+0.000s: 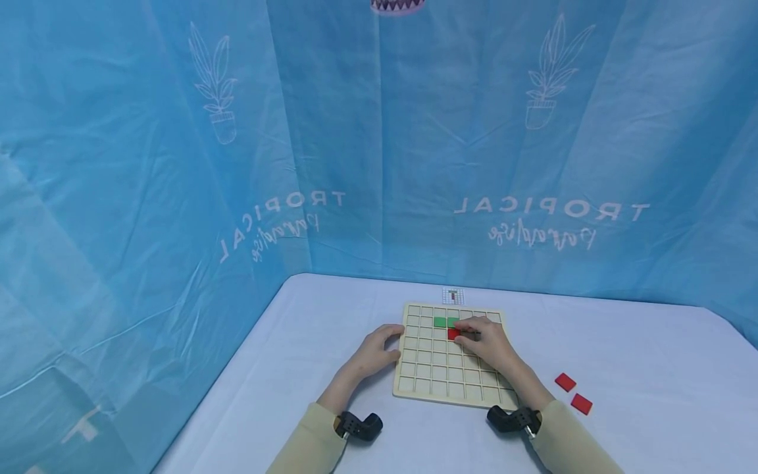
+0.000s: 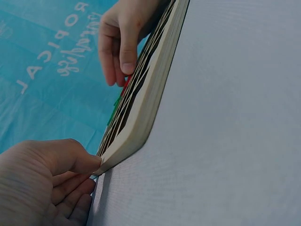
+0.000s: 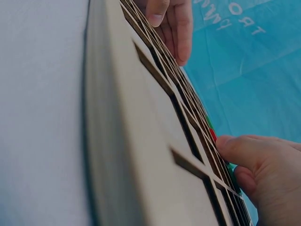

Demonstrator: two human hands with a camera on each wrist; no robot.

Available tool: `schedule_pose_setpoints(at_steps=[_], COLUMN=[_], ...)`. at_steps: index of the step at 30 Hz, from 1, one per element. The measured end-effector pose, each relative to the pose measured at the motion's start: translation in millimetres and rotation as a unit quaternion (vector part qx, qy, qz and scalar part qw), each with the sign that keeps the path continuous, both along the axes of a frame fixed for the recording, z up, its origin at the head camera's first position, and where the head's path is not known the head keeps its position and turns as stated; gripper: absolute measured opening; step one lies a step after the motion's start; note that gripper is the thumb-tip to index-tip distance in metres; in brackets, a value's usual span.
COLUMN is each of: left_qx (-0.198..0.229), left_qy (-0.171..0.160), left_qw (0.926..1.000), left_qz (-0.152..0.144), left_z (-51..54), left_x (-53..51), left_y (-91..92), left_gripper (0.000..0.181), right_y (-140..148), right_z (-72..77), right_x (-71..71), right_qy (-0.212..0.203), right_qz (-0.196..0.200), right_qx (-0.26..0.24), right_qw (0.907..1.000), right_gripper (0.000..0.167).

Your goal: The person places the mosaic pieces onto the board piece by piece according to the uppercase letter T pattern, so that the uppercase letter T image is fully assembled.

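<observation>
A wooden grid board lies on the table. In the head view my left hand is at the board's left edge, its thumb and forefinger apart and touching the rim. My right hand is over the upper part of the grid, pinching a red square tile between thumb and forefinger. That tile is at a cell just below a green tile, which is partly covered by the fingers. Left of it sits another green tile. The right wrist view shows the right thumb against the red tile.
Two loose red tiles, one nearer and one farther, lie right of the board. Behind the board is a small pattern card. A white cloth covers the table, and a blue printed curtain hangs behind.
</observation>
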State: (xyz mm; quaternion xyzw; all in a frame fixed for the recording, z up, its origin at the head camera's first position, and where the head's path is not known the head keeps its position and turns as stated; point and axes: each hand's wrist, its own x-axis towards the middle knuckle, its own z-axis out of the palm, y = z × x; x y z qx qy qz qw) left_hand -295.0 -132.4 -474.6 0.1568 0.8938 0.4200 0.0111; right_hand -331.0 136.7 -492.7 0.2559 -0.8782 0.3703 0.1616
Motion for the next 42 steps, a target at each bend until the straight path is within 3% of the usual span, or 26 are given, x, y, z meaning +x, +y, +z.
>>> schedule_pose_setpoints(at_steps=[5, 10, 13, 16, 20, 23, 27, 32, 42], left_qx=[0.001, -0.004, -0.006, -0.004, -0.002, -0.003, -0.002, 0.000, 0.006], left_qy=[-0.001, 0.002, 0.003, 0.003, 0.002, 0.001, -0.001, 0.002, 0.008], left_qw=[1.0000, 1.0000, 1.0000, 1.0000, 1.0000, 1.0000, 1.0000, 1.0000, 0.9999], left_qz=[0.000, -0.004, -0.005, -0.005, -0.004, -0.004, -0.005, -0.006, -0.013], left_z=[0.9, -0.1, -0.4, -1.1, -1.1, -0.3, -0.1, -0.8, -2.8], left_x=[0.4, 0.6, -0.2, -0.4, 0.1, -0.1, 0.1, -1.1, -3.0], left_y=[-0.1, 0.0, -0.6, -0.9, -1.0, -0.7, -0.6, -1.2, -2.2], left_gripper=[0.051, 0.052, 0.052, 0.051, 0.050, 0.051, 0.051, 0.050, 0.050], right_y=[1, 8, 19, 37, 72, 95, 120, 147, 170], right_z=[4.4, 24.2, 42.4, 54.7, 54.0, 57.0, 62.7, 55.3, 32.5], right_x=[1.0, 4.0, 9.5, 16.4, 22.1, 34.8, 59.6, 77.7, 88.8], right_qy=[-0.049, -0.142, -0.154, -0.137, -0.101, -0.093, -0.116, -0.153, -0.179], right_qz=[-0.004, -0.020, -0.017, -0.024, -0.048, -0.071, -0.108, -0.137, -0.169], right_qx=[-0.040, -0.149, -0.176, -0.168, -0.135, -0.111, -0.083, -0.073, -0.056], right_qw=[0.9980, 0.9785, 0.9720, 0.9759, 0.9846, 0.9869, 0.9839, 0.9759, 0.9676], right_gripper=[0.031, 0.037, 0.043, 0.046, 0.042, 0.041, 0.049, 0.055, 0.054])
